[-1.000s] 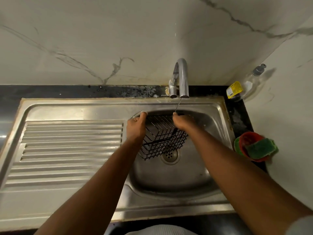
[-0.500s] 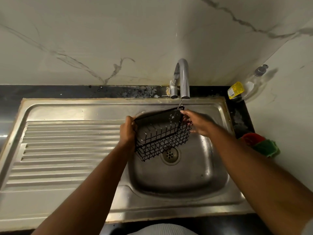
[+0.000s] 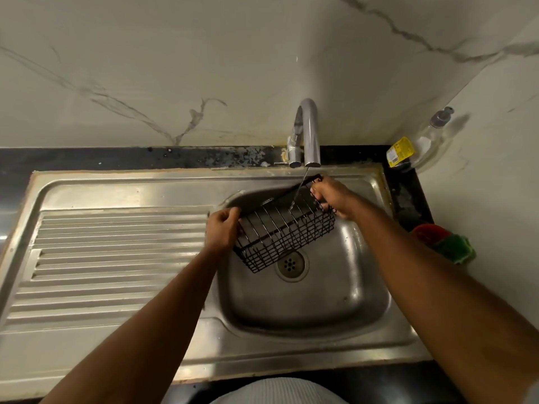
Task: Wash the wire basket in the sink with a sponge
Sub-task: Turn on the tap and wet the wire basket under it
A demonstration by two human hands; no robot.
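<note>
A black wire basket (image 3: 284, 233) hangs tilted over the steel sink bowl (image 3: 309, 304), above the drain. My left hand (image 3: 223, 227) grips its left end and my right hand (image 3: 331, 195) grips its far right end. A thin stream of water runs from the chrome tap (image 3: 307, 132) onto the basket's upper side. The green sponge (image 3: 456, 247) lies on a red dish (image 3: 428, 233) on the counter to the right of the sink, partly behind my right forearm.
A ribbed steel drainboard (image 3: 116, 258) fills the left side. A clear soap bottle with a yellow label (image 3: 414, 148) leans in the back right corner. Marble walls close the back and the right.
The basket has been turned and lifted under the running water. My right hand moved from the basket's middle to its far right end, and my left hand shifted slightly to the left end.
</note>
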